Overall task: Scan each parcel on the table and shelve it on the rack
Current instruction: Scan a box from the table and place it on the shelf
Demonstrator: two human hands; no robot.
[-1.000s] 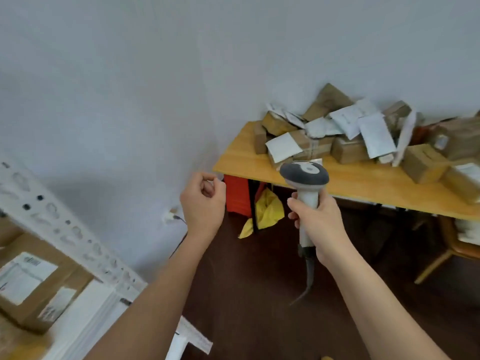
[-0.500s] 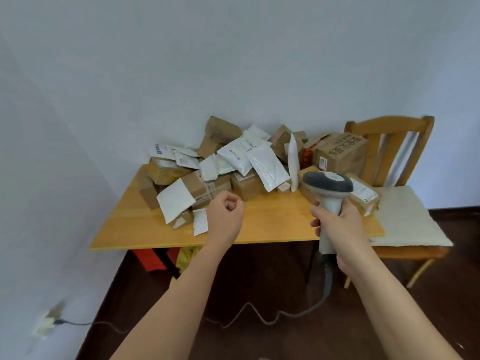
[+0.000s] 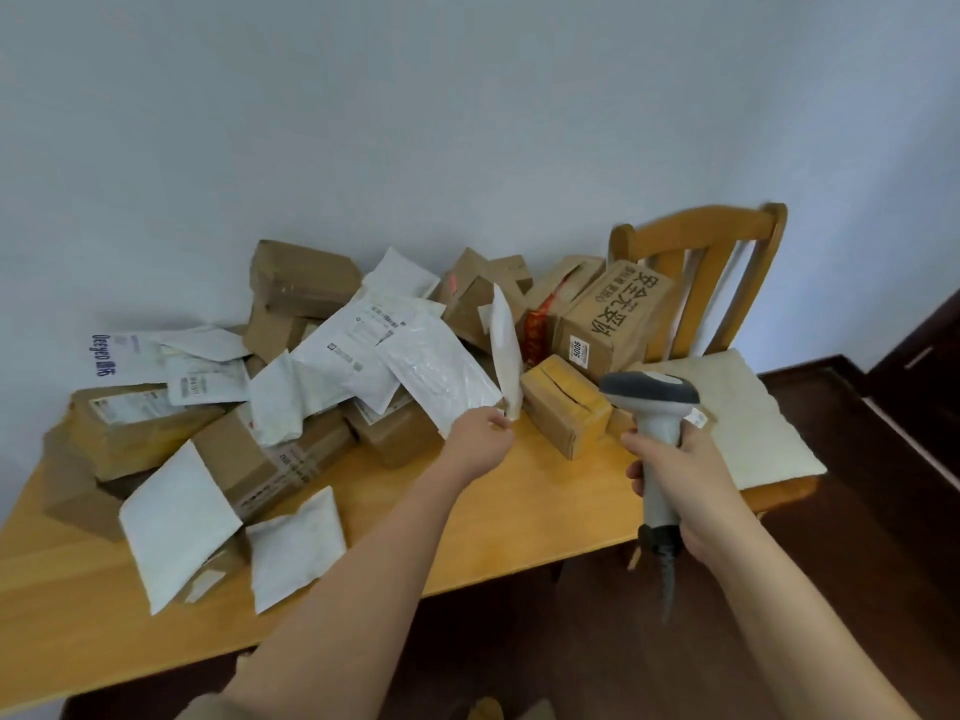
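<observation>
A heap of brown cardboard boxes and white mailer bags covers the far half of the wooden table (image 3: 519, 517). My left hand (image 3: 480, 439) reaches over the table and pinches the lower end of a narrow white mailer (image 3: 506, 350) that stands on edge among the pile. My right hand (image 3: 675, 475) grips the handle of a grey and white barcode scanner (image 3: 652, 407), held upright above the table's right end. Beside the scanner lies a small yellow-brown box (image 3: 563, 405). The rack is out of view.
A wooden chair (image 3: 696, 283) with a pale cushion (image 3: 753, 423) stands at the table's right end. A large printed carton (image 3: 610, 317) leans against it. The scanner cable hangs toward the dark floor (image 3: 857, 537). White walls close off the back.
The view swung from the rack to the table and came closer. My left hand, an empty fist before, has reached forward and taken hold of the narrow white mailer. The scanner stays in my right hand.
</observation>
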